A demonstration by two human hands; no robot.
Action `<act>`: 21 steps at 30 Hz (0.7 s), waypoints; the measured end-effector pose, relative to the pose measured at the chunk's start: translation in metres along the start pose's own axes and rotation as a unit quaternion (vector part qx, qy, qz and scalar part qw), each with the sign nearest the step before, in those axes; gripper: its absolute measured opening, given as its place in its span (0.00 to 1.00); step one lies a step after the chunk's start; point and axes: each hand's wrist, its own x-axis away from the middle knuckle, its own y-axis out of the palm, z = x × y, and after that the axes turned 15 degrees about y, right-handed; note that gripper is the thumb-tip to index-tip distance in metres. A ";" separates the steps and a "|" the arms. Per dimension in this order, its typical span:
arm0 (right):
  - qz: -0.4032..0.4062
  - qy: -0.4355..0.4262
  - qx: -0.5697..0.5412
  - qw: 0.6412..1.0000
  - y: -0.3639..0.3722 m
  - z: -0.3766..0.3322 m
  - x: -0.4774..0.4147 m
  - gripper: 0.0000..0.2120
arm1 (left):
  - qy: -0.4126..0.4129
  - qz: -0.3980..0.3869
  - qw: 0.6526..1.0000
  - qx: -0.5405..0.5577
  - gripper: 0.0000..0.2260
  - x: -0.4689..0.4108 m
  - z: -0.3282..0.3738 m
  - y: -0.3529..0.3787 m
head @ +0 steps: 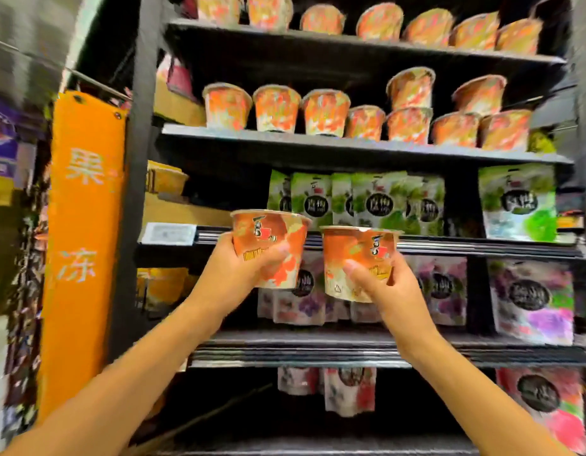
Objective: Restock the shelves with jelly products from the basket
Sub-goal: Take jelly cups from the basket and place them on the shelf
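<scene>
My left hand (239, 274) grips an orange jelly cup (275, 235) from below and the side, held upright in front of the green-pouch shelf. My right hand (387, 284) grips a second orange jelly cup (357, 251) just right of the first, a little lower. Both cups sit in the air, apart from the shelf. Above them, the shelf board (318, 143) carries a row of the same orange cups (278, 108), some stacked two high at the right. The basket is out of view.
The top shelf holds more orange cups (380, 23). Green pouches (367, 199) hang behind my hands, purple pouches (528, 297) below, red ones (351, 390) lower still. An orange banner (82, 241) hangs on the left post. Cardboard boxes (173, 103) stand at the shelf's left end.
</scene>
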 end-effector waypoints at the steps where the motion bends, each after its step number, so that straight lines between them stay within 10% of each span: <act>1: 0.005 -0.011 -0.003 1.000 -0.002 -0.008 -0.013 0.28 | 0.014 -0.001 1.000 -0.004 0.14 -0.016 0.004 0.004; 13: 0.149 -0.115 0.027 0.982 -0.022 -0.144 -0.160 0.60 | 0.104 0.055 0.981 -0.157 0.33 -0.188 0.059 0.007; 21: 0.208 -0.109 -0.029 0.972 -0.010 -0.212 -0.231 0.48 | 0.102 0.083 0.973 -0.191 0.41 -0.248 0.072 0.010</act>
